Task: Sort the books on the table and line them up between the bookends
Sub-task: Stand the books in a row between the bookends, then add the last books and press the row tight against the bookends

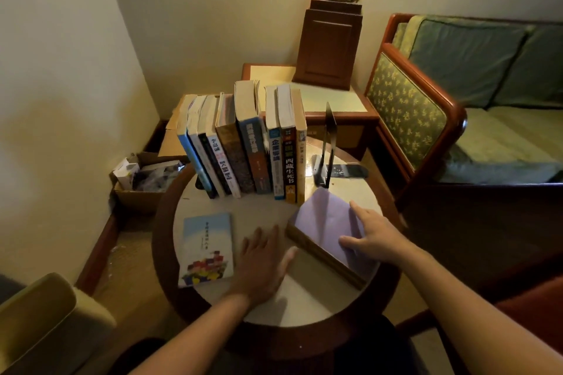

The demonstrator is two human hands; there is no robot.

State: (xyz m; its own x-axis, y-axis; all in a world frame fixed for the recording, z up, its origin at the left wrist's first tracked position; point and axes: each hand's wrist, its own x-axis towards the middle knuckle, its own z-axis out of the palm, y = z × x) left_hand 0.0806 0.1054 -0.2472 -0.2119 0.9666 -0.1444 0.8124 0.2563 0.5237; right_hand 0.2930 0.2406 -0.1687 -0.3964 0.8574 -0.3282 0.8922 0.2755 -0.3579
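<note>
Right grip [374,234]: fingers straight and spread, lying flat on the cover of the purple book [323,219]; nothing curled round it, no hold taken yet.
Left grip [262,265]: palm down on the bench [268,210], fingers straight, thumb just beside the purple book's near edge; holds nothing.

Purple book: thick, flat on the bench at front right, far corner close to the foot of the black bookend [329,143].
Second loose item: thin blue book [208,250], flat at front left, beside the left grip.
Row of books [243,146]: upright at the back, left volumes leaning. What props the left end is too dark to tell.

Step in hand (judged): picking up the purple book to add it to the row; most books already stand, two remain.

Next move calls for: both grips closing on the book's edges, tipping it upright, spine forward, into the gap between the last book and the black bookend. The gap looks narrow for this thickness, so the bookend probably has to slide right first.

Surroundings: cardboard box [143,186] on the floor at left, lamp base [327,46] on the side table behind, sofa [457,85] at right. None obstructs the bench.
</note>
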